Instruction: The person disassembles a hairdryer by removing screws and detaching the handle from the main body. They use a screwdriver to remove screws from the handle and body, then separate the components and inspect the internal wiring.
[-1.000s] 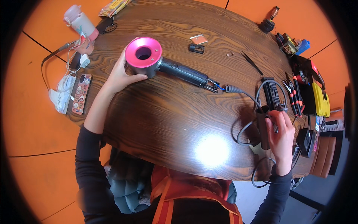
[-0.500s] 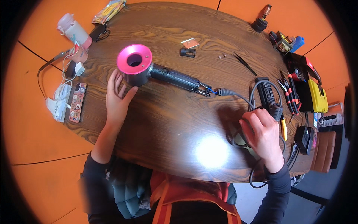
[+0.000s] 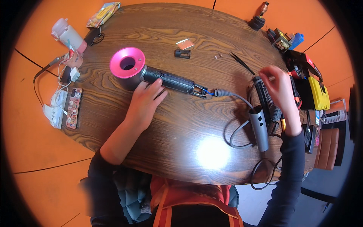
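Observation:
A pink-and-grey hair dryer (image 3: pixel 126 79) lies on the wooden table (image 3: pixel 177 132), its handle end opened on blue wires and a grey cable (image 3: pixel 238 96). My left hand (image 3: pixel 145 106) has its fingers apart at the handle's near side, touching or nearly touching it. Over a long black part (image 3: pixel 264 94) at the right, my right hand (image 3: pixel 279 89) is curled beside a cable loop; what its fingertips hold is unclear. A loose grey tube (image 3: pixel 260 134) with two holes lies below. A small black frame (image 3: pixel 182 54), a clear plate (image 3: pixel 185 44) and tweezers (image 3: pixel 242 62) lie beyond the dryer.
At left are a bottle (image 3: pixel 70 38), a phone (image 3: pixel 73 108), white cables and a snack packet (image 3: pixel 102 15). Along the right edge sit several tools, a yellow case (image 3: pixel 317 94), black adapters (image 3: pixel 309 138) and a blue item (image 3: pixel 297 39). A brown chair (image 3: pixel 326 149) stands beyond.
My left hand has left the dryer head and moved right to the handle. My right hand has left the grey tube and risen toward the upper right. The dryer has shifted left in view.

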